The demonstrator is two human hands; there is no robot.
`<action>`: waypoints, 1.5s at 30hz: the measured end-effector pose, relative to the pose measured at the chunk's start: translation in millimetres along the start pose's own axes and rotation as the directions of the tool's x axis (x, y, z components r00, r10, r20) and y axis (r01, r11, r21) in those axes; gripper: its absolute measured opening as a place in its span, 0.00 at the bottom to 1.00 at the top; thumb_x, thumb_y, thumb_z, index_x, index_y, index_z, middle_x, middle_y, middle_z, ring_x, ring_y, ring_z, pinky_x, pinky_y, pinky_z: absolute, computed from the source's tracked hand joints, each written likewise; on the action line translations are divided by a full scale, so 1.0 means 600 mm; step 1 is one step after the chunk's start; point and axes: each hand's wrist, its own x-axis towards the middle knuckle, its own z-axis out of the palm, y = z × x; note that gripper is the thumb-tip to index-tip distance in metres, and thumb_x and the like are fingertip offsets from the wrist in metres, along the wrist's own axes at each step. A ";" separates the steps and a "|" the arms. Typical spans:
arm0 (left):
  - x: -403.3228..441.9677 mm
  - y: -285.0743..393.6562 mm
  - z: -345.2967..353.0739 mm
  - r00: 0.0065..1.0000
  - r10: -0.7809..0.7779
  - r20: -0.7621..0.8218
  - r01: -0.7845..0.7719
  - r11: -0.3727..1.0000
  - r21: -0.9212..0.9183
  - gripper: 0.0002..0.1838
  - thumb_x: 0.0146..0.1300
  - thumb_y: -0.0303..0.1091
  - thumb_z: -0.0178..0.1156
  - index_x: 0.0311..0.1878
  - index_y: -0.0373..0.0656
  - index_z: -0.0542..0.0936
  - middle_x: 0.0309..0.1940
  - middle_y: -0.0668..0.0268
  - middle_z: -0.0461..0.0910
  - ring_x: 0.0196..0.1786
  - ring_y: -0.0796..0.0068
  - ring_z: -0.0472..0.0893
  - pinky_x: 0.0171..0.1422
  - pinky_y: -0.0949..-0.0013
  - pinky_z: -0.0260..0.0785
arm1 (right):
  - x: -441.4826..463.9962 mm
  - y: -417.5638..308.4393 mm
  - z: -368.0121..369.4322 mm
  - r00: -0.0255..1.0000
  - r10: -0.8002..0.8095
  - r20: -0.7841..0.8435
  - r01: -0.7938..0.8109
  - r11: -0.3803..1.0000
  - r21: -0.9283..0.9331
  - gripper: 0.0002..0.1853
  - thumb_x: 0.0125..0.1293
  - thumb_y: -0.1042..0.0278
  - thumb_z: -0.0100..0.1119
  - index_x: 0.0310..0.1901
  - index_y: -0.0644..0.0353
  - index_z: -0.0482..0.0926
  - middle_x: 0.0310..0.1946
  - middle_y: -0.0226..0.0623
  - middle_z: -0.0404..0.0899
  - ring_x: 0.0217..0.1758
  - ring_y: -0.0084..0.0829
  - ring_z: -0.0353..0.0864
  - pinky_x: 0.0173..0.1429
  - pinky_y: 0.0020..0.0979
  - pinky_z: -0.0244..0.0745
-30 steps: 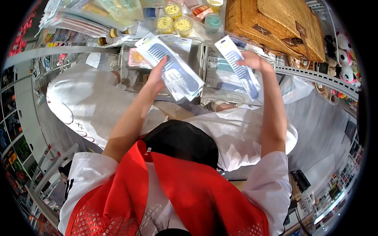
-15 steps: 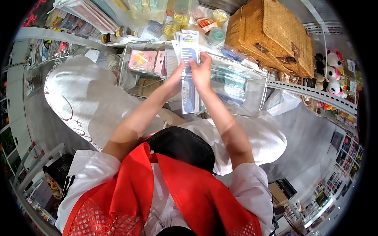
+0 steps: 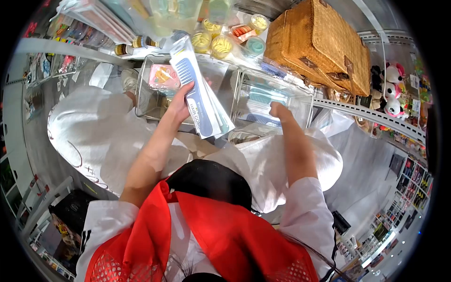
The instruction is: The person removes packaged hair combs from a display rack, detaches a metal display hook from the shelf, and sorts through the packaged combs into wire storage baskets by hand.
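Note:
My left hand (image 3: pixel 180 104) is closed around several packaged hair combs (image 3: pixel 196 91), fanned slightly and tilted, with blue combs and "HAIR COMB" lettering showing on the front one. Over the right wire basket (image 3: pixel 307 105), my right hand (image 3: pixel 280 112) reaches down among more packaged combs (image 3: pixel 263 97) in blue and teal. Its fingers point down and are mostly hidden, so I cannot tell whether they grip one. Beneath the held packs is the left wire basket (image 3: pixel 141 96), where a pink box (image 3: pixel 163 76) sits at the left.
A woven wicker case (image 3: pixel 319 44) stands behind the right basket. Clear tubs of yellow hair ties (image 3: pixel 221 47) and a teal tub (image 3: pixel 255 45) are on the shelf behind. Black-and-white plush toys (image 3: pixel 393 91) hang at the right. My bent knees flank the baskets.
My right hand has let go of the comb packs and moved right, down into the right basket. My left hand has shifted left with the packs, which now fan out and tilt.

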 end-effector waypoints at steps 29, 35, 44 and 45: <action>0.041 -0.072 -0.023 0.965 -0.260 -0.020 0.261 0.958 0.115 0.16 0.59 0.39 0.51 0.44 0.35 0.73 0.32 0.59 0.78 0.34 0.66 0.79 0.42 0.63 0.73 | -0.186 -0.016 -0.154 0.895 -0.124 -0.429 0.445 0.322 0.836 0.09 0.58 0.75 0.54 0.41 0.65 0.73 0.33 0.30 0.76 0.37 0.21 0.73 0.42 0.22 0.67; 0.003 -0.079 0.086 0.964 -0.209 0.165 0.192 0.975 0.112 0.25 0.65 0.49 0.45 0.55 0.36 0.68 0.49 0.59 0.73 0.51 0.67 0.73 0.56 0.63 0.65 | -0.322 -0.201 -0.227 0.902 -0.002 -0.432 0.428 -0.130 0.894 0.10 0.60 0.79 0.47 0.44 0.65 0.68 0.37 0.36 0.76 0.37 0.26 0.77 0.44 0.27 0.76; -0.015 -0.076 0.042 0.949 -0.182 0.259 0.162 0.982 0.097 0.22 0.60 0.41 0.51 0.53 0.37 0.69 0.46 0.56 0.76 0.44 0.66 0.79 0.48 0.64 0.73 | -0.292 -0.351 -0.187 0.640 0.581 -0.502 0.755 -0.354 0.552 0.05 0.63 0.79 0.46 0.39 0.66 0.69 0.35 0.37 0.75 0.35 0.24 0.73 0.44 0.25 0.69; -0.014 -0.076 0.041 0.960 -0.172 0.222 0.177 0.984 -0.005 0.21 0.60 0.41 0.51 0.52 0.36 0.70 0.43 0.58 0.76 0.42 0.65 0.78 0.50 0.64 0.71 | -0.312 -0.337 -0.207 0.689 0.541 -0.483 0.722 -0.454 0.522 0.05 0.64 0.77 0.43 0.38 0.65 0.70 0.33 0.35 0.75 0.33 0.25 0.74 0.41 0.24 0.69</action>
